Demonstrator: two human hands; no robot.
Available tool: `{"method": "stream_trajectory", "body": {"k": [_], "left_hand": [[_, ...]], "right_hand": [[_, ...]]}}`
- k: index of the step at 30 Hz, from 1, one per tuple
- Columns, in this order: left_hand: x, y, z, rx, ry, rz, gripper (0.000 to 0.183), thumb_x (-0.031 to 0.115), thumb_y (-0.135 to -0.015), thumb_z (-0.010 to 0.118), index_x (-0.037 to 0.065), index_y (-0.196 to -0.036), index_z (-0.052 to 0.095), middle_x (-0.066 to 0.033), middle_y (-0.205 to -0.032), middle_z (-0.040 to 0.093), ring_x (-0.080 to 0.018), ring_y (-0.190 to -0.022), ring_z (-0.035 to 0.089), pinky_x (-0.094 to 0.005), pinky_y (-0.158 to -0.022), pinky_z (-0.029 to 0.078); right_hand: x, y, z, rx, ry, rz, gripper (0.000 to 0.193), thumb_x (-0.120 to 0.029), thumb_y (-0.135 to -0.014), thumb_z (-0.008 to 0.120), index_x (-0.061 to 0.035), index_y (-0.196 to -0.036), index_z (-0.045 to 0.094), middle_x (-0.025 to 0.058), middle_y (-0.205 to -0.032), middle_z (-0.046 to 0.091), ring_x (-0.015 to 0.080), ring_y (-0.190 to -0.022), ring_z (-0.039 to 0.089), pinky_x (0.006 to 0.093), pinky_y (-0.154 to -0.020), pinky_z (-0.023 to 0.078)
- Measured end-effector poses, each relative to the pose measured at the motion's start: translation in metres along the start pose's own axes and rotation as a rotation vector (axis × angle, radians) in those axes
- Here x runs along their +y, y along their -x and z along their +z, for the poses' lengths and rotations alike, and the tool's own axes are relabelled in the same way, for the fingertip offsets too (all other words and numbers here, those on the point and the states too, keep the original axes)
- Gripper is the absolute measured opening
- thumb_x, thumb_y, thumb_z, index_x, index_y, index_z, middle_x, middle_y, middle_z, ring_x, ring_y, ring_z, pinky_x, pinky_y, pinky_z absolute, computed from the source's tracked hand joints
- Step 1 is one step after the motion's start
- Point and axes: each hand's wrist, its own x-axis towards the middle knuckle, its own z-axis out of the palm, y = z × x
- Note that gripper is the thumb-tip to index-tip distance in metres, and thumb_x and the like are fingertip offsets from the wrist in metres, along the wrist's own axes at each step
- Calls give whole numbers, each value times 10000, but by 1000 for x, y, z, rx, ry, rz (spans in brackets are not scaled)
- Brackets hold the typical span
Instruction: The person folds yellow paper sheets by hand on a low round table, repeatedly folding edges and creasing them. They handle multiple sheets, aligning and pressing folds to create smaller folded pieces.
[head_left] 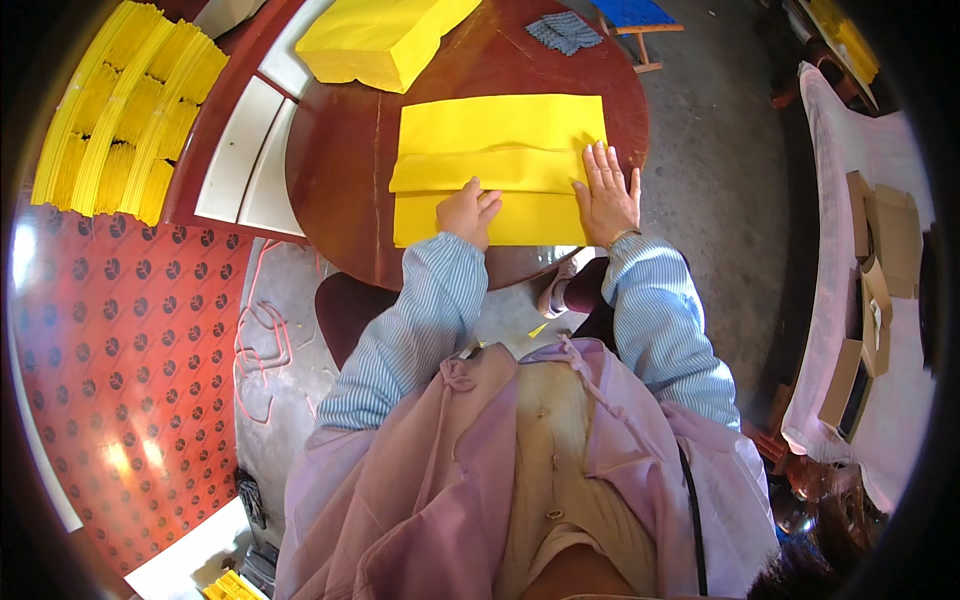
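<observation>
A bright yellow folded sheet (500,135), cloth or paper I cannot tell, lies flat on the round reddish-brown table (345,190). A fold line runs across it, with a layer edge nearest me. Over that edge, left of the sheet's middle, is my left hand (466,214), its fingers partly bent and apart, their tips touching the yellow surface. At the sheet's right edge my right hand (609,197) lies flat, fingers stretched out, pressing down. Both forearms wear blue-and-white striped sleeves.
A thick yellow stack (375,45) sits at the table's far side, beside a grey-blue cloth (564,32). Bundled yellow stacks (125,110) stand at far left. Opened cardboard boxes (875,280) rest on a white-covered table (840,130) at right. A pink cord (265,340) lies on the floor.
</observation>
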Motion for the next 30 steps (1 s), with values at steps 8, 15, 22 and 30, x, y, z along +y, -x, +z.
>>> {"method": "stream_trajectory", "body": {"k": [8,15,22,30], "left_hand": [[1,-11,32,125,-55,82,408,36,-1020,596,-87,-1390,477,-237,-1345,597,-425,-1252,651,-508,-1058,583],[29,-17,-2,26,262,100,381,2,-1003,507,-9,-1382,552,-218,-1402,631,-439,-1326,598,-596,-1144,499],[135,2,-120,-73,-414,-198,374,88,-1022,532,86,-1393,571,-114,-1281,708,-300,-1134,718,-466,-956,616],[207,-63,-66,-632,-1546,65,291,111,-981,583,54,-1235,714,16,-1083,718,-83,-924,642,-264,-820,529]], "right_hand": [[-3,43,-30,289,-391,-539,291,-286,-1019,642,-168,-1261,752,6,-1177,698,238,-1150,584,449,-994,437],[9,36,-14,295,-388,-381,265,-280,-1024,649,-175,-1232,775,-12,-1248,682,223,-1170,579,430,-1006,434],[16,30,-11,241,-379,-369,278,-279,-1035,641,-180,-1257,775,-23,-1277,678,206,-1196,566,435,-1029,419],[12,25,-16,219,-422,-347,256,-249,-1035,643,-173,-1238,780,-26,-1260,688,209,-1182,563,426,-1007,397]]}}
